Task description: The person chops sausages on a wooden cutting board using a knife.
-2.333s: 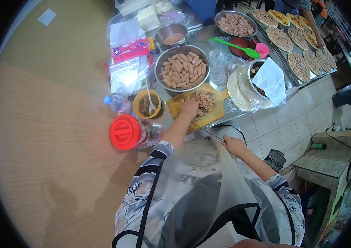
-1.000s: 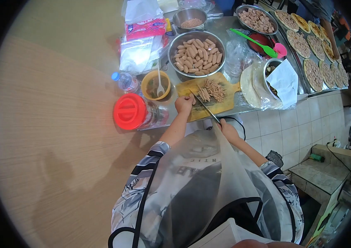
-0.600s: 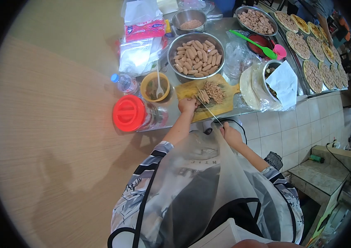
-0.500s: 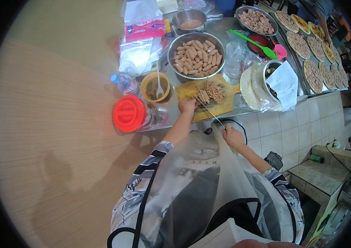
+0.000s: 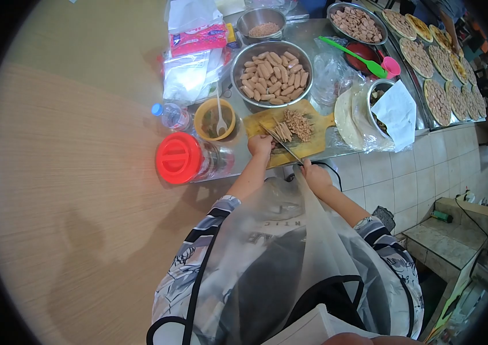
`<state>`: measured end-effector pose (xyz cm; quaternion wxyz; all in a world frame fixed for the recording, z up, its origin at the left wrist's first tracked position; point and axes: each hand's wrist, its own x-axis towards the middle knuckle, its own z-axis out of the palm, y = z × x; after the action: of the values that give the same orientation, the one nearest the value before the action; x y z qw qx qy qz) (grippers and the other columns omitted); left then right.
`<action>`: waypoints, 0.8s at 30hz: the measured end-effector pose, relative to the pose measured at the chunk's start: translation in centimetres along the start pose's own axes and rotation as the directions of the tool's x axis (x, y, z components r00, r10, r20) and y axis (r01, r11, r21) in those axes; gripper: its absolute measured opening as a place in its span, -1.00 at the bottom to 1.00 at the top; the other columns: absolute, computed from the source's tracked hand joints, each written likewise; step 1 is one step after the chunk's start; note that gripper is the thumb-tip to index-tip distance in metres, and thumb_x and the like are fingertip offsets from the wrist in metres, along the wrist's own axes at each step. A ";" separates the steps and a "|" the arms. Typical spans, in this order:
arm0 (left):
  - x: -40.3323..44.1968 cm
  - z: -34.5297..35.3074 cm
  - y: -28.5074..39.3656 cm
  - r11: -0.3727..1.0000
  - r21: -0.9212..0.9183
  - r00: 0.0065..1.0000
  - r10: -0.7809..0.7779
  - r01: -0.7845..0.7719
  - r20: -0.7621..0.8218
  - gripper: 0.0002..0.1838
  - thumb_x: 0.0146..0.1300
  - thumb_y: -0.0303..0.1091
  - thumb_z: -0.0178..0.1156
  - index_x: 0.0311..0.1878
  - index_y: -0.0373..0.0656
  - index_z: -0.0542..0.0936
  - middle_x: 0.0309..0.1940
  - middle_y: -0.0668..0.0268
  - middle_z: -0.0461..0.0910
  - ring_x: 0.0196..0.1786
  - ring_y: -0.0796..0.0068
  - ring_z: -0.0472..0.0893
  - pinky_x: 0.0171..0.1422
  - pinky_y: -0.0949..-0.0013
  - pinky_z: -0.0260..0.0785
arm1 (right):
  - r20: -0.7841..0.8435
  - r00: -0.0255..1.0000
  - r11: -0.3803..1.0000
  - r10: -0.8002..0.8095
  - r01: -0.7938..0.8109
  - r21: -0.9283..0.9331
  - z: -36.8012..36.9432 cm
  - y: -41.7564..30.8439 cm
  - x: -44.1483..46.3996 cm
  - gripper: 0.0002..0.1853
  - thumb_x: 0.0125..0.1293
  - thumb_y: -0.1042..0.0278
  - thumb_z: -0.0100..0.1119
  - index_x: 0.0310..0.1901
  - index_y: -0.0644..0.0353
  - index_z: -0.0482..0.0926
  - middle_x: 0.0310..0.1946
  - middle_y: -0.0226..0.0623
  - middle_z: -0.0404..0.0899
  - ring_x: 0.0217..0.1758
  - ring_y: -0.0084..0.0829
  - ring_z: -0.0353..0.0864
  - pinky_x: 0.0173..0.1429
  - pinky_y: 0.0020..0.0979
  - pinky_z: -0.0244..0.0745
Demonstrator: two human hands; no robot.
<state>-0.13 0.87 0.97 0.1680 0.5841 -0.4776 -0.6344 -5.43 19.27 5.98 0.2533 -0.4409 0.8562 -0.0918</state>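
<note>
Head view: gripping a knife (image 5: 283,145) in the right hand (image 5: 316,177), closed around the handle at the board's (image 5: 313,146) near edge. Pointing the blade away and leftward over the board, just beside the meat strips (image 5: 283,131); too small to tell whether cutting into them. Bending the fingers of the left hand (image 5: 261,145) over the board's left part, close to the blade; cannot tell whether pinching any meat beneath. To the right of the strips, close against them: a heap of chopped meat (image 5: 298,125). Just beyond the board: a steel bowl (image 5: 234,75) full of sausages (image 5: 273,77). To the left: a tub (image 5: 198,123) with a white spoon (image 5: 221,122) in it, a red-lidded jar (image 5: 179,158) and a bottle (image 5: 176,117). To the right: flatbread (image 5: 346,122) and a pot (image 5: 369,99) partly covered by paper (image 5: 395,115). Farther off: a green spatula (image 5: 376,69) across a red dish (image 5: 369,52).
</note>
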 end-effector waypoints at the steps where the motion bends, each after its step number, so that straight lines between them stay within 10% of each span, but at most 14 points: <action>1: 0.0 0.0 0.0 1.000 -0.001 1.000 0.002 -0.002 0.000 -0.96 -0.08 -0.60 0.08 -0.53 -0.39 0.48 -0.59 0.21 0.50 -0.58 0.46 0.52 -0.55 0.53 0.40 | 0.004 1.000 1.000 0.017 -0.017 0.005 -0.1 0.2 -0.5 -0.77 0.22 0.21 -0.22 -0.33 0.24 0.24 -0.58 -0.05 0.48 -0.50 -0.09 0.51 -0.42 -0.16 0.41; 24: 0.0 0.1 -0.8 0.997 -0.055 0.998 0.050 -0.053 -0.047 -0.93 -0.07 -0.59 0.08 -0.59 -0.38 0.47 -0.64 0.20 0.50 -0.63 0.48 0.50 -0.57 0.55 0.37 | 0.051 0.998 0.997 0.040 -0.043 0.062 -0.4 -1.4 1.5 -0.75 0.21 0.21 -0.20 -0.30 0.27 0.23 -0.54 -0.01 0.49 -0.44 -0.06 0.51 -0.35 -0.11 0.39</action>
<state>0.08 1.27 0.32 0.2115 0.5811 -0.4707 -0.6293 -5.35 17.22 6.39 0.2903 -0.4170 0.8552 -0.1027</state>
